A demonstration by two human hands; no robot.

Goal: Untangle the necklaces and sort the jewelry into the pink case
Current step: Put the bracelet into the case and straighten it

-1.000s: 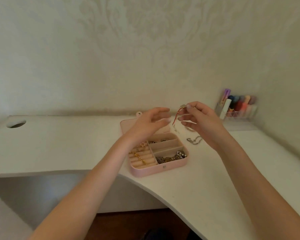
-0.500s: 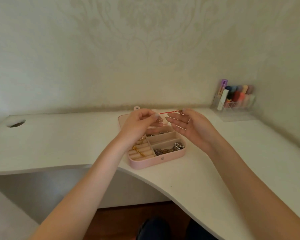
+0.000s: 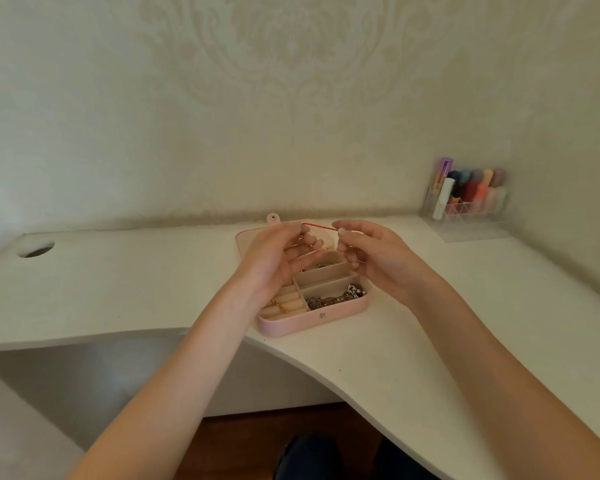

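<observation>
The pink case (image 3: 303,325) lies open on the white desk, its lid flat behind it. A gold chain (image 3: 280,305) lies on the ring rolls at its left, and a tangle of silver chains (image 3: 336,299) fills the front right compartment. Above the case, my left hand (image 3: 278,259) and my right hand (image 3: 373,258) each pinch one end of a thin red cord bracelet (image 3: 321,227), stretched straight between them. A small gold piece hangs from it by my left fingers. Both hands hide the case's back compartments.
A clear organiser (image 3: 466,206) with coloured tubes and bottles stands at the back right against the wall. A round cable hole (image 3: 36,249) sits in the desk (image 3: 136,289) at the far left. The desk's front edge curves inward below the case.
My left hand has taken hold of the red cord's free end, and both hands have pulled it straight above the case. The silver chain earlier on the desk right of the case is out of sight.
</observation>
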